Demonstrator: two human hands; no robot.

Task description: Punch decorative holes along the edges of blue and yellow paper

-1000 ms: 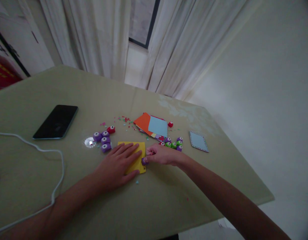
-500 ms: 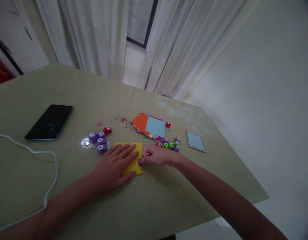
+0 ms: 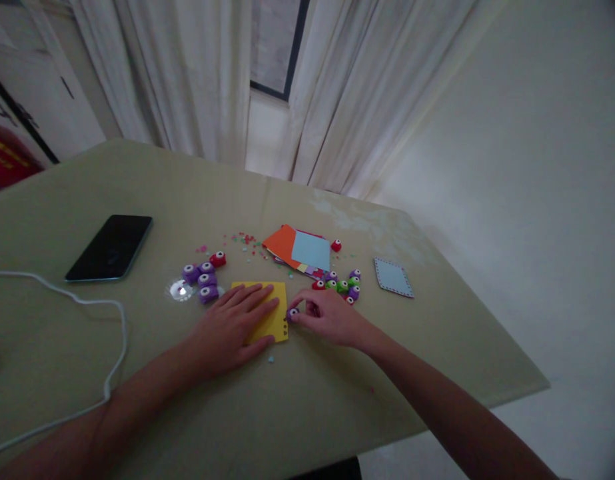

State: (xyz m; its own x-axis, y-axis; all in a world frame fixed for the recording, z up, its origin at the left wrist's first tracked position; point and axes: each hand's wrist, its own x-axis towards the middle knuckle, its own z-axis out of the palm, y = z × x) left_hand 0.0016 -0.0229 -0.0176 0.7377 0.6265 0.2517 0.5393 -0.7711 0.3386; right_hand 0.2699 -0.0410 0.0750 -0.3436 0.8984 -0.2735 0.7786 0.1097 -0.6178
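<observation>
My left hand [image 3: 237, 325] lies flat with fingers spread on a yellow sheet of paper [image 3: 277, 327], pressing it to the table. Along the sheet's right edge runs a short row of small punched holes near the lower corner. My right hand [image 3: 332, 319] pinches a small purple craft punch [image 3: 292, 315] with an eye-like button, held at that right edge. Behind my right hand sits a cluster of purple, green and red punches [image 3: 342, 286]. To the left of the sheet stand several purple punches [image 3: 207, 279] and a red punch [image 3: 218, 259].
A stack of coloured paper [image 3: 307, 250] lies behind the sheet, with paper confetti [image 3: 247, 239] scattered beside it. A blue card [image 3: 393, 277] with a punched border is at the right. A black tablet [image 3: 110, 248] and a white cable [image 3: 122, 333] occupy the left.
My right hand has shifted slightly along the yellow sheet's right edge, away from me, with the purple punch. More punched holes show below it. My left hand stays on the paper.
</observation>
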